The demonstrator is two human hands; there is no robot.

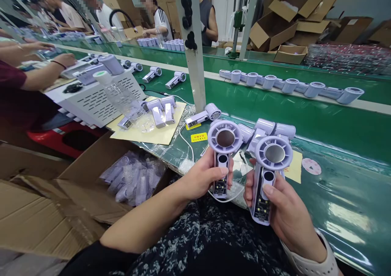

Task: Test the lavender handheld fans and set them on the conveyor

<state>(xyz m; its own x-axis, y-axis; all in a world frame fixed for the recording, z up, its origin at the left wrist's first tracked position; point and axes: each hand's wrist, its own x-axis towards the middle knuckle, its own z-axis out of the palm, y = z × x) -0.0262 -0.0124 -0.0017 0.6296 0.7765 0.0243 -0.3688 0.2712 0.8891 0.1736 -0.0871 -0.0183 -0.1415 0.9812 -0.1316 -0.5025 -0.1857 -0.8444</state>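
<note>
My left hand [203, 174] is wrapped round the handle of a lilac handheld fan [225, 137], its thumb on the open front where a circuit board shows. A second handheld fan [274, 153] is in my right hand [284, 202], the thumb resting below its round dark button. Both fans stand upright side by side, round heads up and facing me. Just behind them, several more lilac fans [265, 127] lie on the green bench. Another fan [201, 117] with its board bare rests to the left, by the post's foot.
Fans [290, 85] lie in a row on the green conveyor [336, 117]. A metal post [195, 64] rises in front of me. To the left are a slotted white box [100, 96], a clear bottle [117, 92], and a carton [88, 166] of wrapped parts. Co-workers sit beyond.
</note>
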